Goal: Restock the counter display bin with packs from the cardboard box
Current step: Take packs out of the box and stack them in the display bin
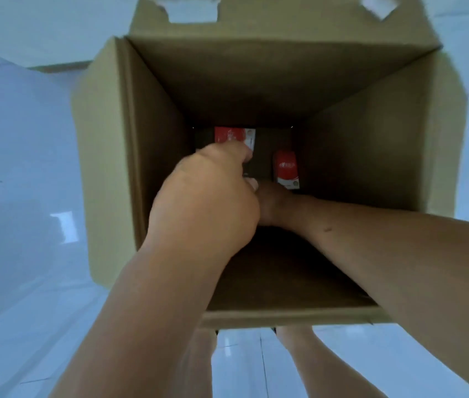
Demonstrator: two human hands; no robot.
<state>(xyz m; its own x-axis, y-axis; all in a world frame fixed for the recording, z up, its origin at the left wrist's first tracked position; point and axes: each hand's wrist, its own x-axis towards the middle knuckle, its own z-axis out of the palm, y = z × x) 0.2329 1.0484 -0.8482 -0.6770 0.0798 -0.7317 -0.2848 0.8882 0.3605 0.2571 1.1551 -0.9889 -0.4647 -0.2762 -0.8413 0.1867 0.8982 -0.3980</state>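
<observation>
I look straight down into a deep open cardboard box (371,145) standing on the floor. Both my arms reach into it. My left hand (207,202) is curled, its fingertips on a red and white pack (233,135) at the bottom's far left. My right hand (273,202) is lower, mostly hidden behind the left hand, its fingers out of sight. A second red pack (285,168) stands upright just beyond my right hand; I cannot tell if the hand touches it. The display bin is not in view.
The box's four flaps (98,168) are folded outward, the far flap bearing torn white tape. Glossy pale floor tiles (20,196) surround the box. My legs (308,369) stand at the box's near edge.
</observation>
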